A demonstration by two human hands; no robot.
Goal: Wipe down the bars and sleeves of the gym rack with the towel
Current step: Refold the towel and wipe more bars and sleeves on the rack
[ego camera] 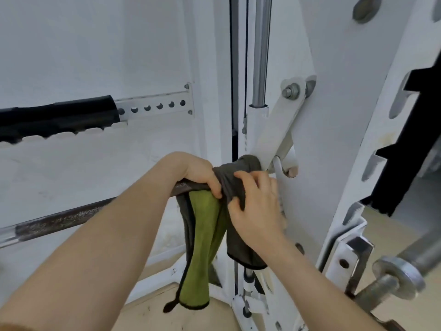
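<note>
At frame centre, the left hand (202,175) curls round the soft grey-and-green towel (202,235) wrapped over the knurled steel bar (59,220). The right hand (255,206) pinches its bunched grey folds beside the white painted rack upright (334,115); limp ends hang below.

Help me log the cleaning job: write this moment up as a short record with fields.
bar: runs in from the lower left, dark rough stretch showing
towel: grey and green, wrapped over the bar, ends hanging down
left hand: grips the towel round the bar
right hand: pinches the towel next to the white rack bracket
guide rod: chrome, upright above the bracket
</note>
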